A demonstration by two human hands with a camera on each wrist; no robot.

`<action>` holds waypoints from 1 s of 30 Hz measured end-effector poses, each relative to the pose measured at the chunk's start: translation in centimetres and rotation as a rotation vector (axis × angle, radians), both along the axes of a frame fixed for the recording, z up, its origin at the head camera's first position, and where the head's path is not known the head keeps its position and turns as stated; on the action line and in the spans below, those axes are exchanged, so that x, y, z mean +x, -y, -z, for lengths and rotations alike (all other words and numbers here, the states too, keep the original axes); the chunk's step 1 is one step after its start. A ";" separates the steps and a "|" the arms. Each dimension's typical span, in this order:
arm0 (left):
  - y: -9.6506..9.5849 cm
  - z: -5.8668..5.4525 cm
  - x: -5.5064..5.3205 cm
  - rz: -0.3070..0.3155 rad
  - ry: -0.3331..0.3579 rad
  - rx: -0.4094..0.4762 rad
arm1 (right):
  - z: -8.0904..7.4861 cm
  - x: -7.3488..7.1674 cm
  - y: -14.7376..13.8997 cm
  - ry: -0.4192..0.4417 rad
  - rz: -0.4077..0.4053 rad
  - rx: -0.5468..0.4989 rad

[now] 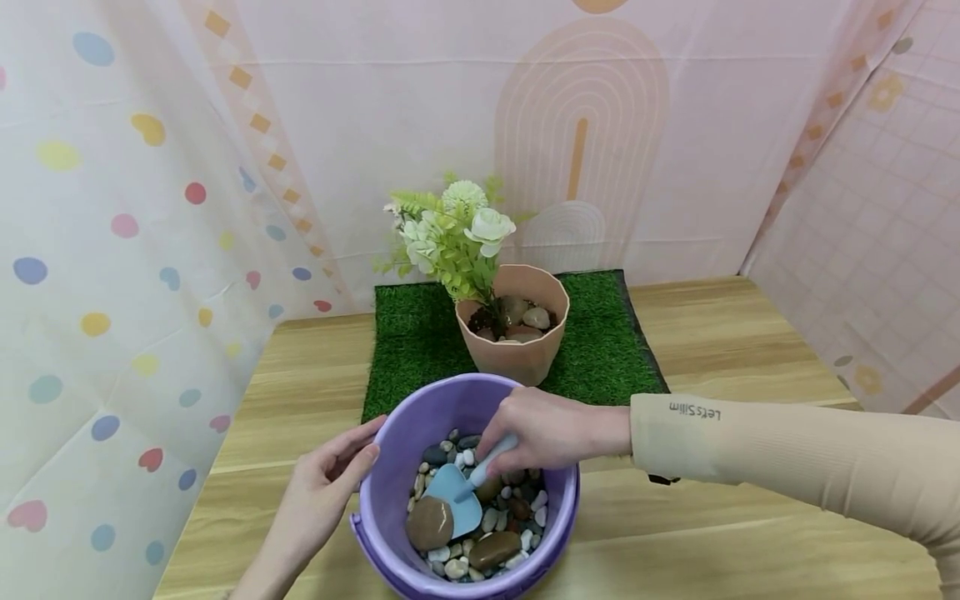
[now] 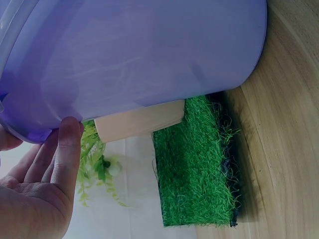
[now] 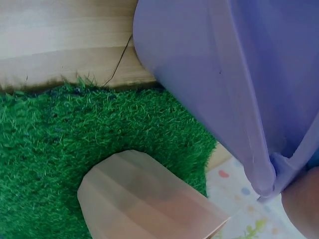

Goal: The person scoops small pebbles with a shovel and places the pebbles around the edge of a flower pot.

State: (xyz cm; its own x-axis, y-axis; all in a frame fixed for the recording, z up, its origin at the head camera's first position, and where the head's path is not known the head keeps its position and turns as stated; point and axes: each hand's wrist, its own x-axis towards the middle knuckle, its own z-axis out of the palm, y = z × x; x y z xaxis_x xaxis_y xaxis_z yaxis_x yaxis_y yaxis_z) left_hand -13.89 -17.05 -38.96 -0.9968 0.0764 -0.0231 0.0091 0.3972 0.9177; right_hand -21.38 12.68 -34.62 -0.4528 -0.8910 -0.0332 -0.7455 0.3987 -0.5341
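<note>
A purple bucket (image 1: 372, 508) holds several pebbles and larger stones. My left hand (image 1: 318, 492) pinches its rim at the left, fingers (image 2: 68, 149) along the outer wall and thumb at the edge. Reaching in over the right rim, my right hand (image 1: 528, 429) grips the handle of a light blue toy shovel (image 1: 448, 483). Its blade lies low among the pebbles, against a large flat brown stone (image 1: 430, 523) that overlaps its left corner. Another long brown stone (image 1: 495, 550) lies near the front wall. In the right wrist view my right hand (image 3: 303, 201) is mostly hidden beyond the bucket's rim.
Just behind the bucket, a peach flowerpot (image 1: 513, 358) with white flowers (image 1: 465, 225) and several stones stands on a green artificial grass mat (image 1: 600, 358). The wooden table (image 1: 712, 350) meets patterned curtains (image 1: 420, 100) at the back and sides.
</note>
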 end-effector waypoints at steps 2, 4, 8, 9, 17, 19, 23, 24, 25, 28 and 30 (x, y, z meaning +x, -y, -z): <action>0.0 0.0 0.0 0.001 0.001 0.003 | -0.1 0.0 -0.2 0.029 0.011 0.000; 0.0 0.0 0.0 0.002 -0.001 0.005 | -0.3 -0.1 -0.4 0.055 0.017 -0.004; 0.0 0.0 0.0 0.001 0.003 0.011 | -0.8 -0.1 -0.9 0.097 0.021 -0.022; 0.0 0.1 0.0 0.002 0.004 0.010 | -0.9 -0.1 -1.1 0.114 0.022 -0.028; 0.0 0.1 -0.1 0.002 0.014 0.007 | -1.6 -0.1 -3.1 0.222 0.086 -0.093; 0.0 0.1 0.0 0.000 0.011 0.005 | -1.9 0.0 -3.8 0.245 0.122 -0.106; 0.0 0.1 0.0 -0.005 0.005 0.002 | -2.5 -0.2 -5.5 0.265 0.180 -0.134; 0.1 0.1 0.1 -0.006 0.004 0.001 | -2.7 -0.2 -5.9 0.260 0.196 -0.137; 0.1 0.1 0.1 -0.008 0.003 -0.001 | -2.9 -0.3 -6.3 0.256 0.214 -0.139; 0.1 0.1 0.1 -0.015 0.004 -0.009 | -3.5 -0.6 -7.4 0.241 0.268 -0.142; 0.2 0.1 0.1 -0.018 0.007 -0.015 | -3.9 -0.8 -8.2 0.219 0.302 -0.148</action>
State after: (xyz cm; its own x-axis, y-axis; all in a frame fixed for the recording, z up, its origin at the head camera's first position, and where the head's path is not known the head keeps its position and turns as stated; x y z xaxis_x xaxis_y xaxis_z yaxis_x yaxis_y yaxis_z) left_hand -13.75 -17.21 -39.09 -0.9978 0.0584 -0.0310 -0.0043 0.4105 0.9118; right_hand -22.17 20.86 -30.72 -0.6912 -0.7216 -0.0391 -0.4690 0.4891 -0.7354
